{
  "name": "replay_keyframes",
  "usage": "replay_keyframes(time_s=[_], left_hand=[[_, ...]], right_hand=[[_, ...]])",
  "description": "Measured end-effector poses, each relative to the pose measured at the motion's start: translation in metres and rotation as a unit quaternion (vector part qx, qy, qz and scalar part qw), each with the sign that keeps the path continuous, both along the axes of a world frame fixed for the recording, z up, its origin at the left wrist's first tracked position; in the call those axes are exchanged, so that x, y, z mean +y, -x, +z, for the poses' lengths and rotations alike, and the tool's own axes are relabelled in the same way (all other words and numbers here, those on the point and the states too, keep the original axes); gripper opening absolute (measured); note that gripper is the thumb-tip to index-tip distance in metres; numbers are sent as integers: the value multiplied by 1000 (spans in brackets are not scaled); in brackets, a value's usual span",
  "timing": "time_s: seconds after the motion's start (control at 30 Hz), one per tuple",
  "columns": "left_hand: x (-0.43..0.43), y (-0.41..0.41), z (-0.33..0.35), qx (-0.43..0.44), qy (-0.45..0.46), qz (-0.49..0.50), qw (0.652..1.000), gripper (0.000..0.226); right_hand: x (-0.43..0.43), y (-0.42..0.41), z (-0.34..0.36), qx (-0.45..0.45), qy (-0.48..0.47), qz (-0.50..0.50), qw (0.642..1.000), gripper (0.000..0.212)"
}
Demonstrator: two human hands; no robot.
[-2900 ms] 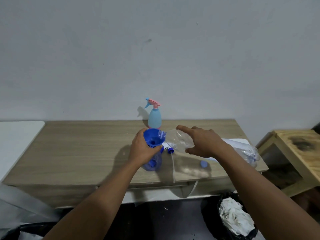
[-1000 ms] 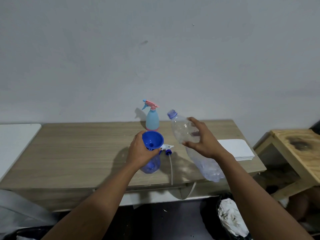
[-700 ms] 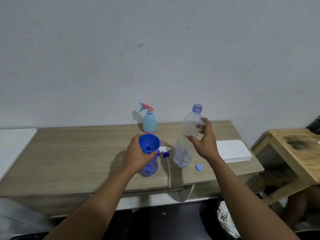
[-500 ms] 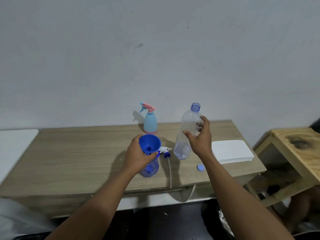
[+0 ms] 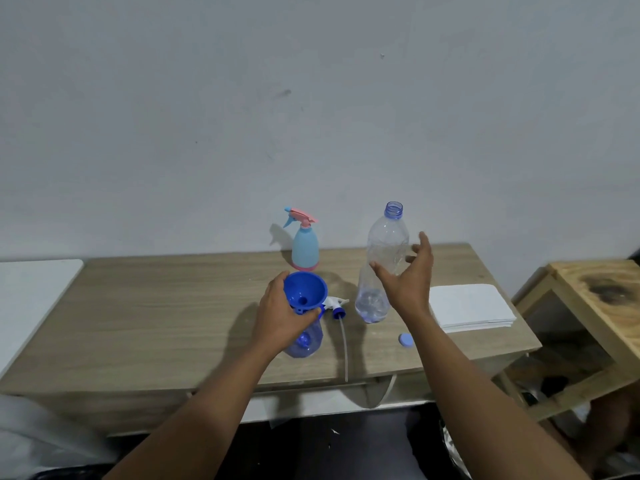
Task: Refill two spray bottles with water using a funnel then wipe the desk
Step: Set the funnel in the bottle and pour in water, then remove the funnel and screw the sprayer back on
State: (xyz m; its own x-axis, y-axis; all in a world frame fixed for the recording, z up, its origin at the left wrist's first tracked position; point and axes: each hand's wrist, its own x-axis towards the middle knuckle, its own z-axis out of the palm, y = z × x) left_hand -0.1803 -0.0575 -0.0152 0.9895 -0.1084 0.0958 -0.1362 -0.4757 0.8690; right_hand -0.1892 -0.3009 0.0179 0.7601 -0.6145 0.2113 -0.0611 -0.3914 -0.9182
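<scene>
the left hand [image 5: 282,320] sits at centre frame, fingers curled round the funnel [image 5: 306,289] where its stem enters the neck of the spray bottle [image 5: 306,342]. that bottle stands on the desk [image 5: 156,317] just below centre. the right hand [image 5: 408,282] is right of centre, its fingers spread wide and loose about the middle of the water bottle [image 5: 381,258], which stands upright and uncapped. it does not look clamped on, and i cannot tell if the thumb touches the bottle. the spray head [image 5: 335,303] lies on the desk between the two bottles, its dip tube trailing toward the lower edge. the cap [image 5: 406,340] lies apart, lower right of the water bottle, and a folded cloth [image 5: 467,306] rests at the desk's right end. the second spray bottle [image 5: 304,245] stands at the back with its head on, so it likely awaits its turn. the water bottle looks close to empty, so judge it light, tippy and easily crushed: take it round the waist with a soft squeeze. the spray bottle is thin clear plastic, and its level is hard to read. with the funnel on top it would be top-heavy, so the neck is the sound place to steady it. the spray head is best lifted by its collar, since the tube looks limp.
</scene>
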Motion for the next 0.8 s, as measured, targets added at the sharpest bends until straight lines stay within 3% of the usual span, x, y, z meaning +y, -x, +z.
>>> replay_keyframes(time_s=[0.1,0.17,0.3,0.4,0.57,0.67,0.8], left_hand=[[2,-2,-7,-4,-6,-1,1000,88],[2,-1,-11,5,-6,2,1000,101],[3,7,-14,17,8,16,1000,117],[4,11,-17,36,21,16,999,117],[7,1,-36,91,22,28,995,68],[7,-4,-44,114,14,31,993,36],[4,-3,-39,109,22,25,993,35]], right_hand=[[21,19,-2,-86,0,-49,995,77],[40,28,-6,-103,12,22,994,66],[65,32,-14,-9,30,243,969,79],[74,23,-14,59,44,331,941,94],[86,7,-18,86,55,363,926,109],[94,5,-18,76,25,356,931,105],[102,5,-18,50,9,329,943,95]])
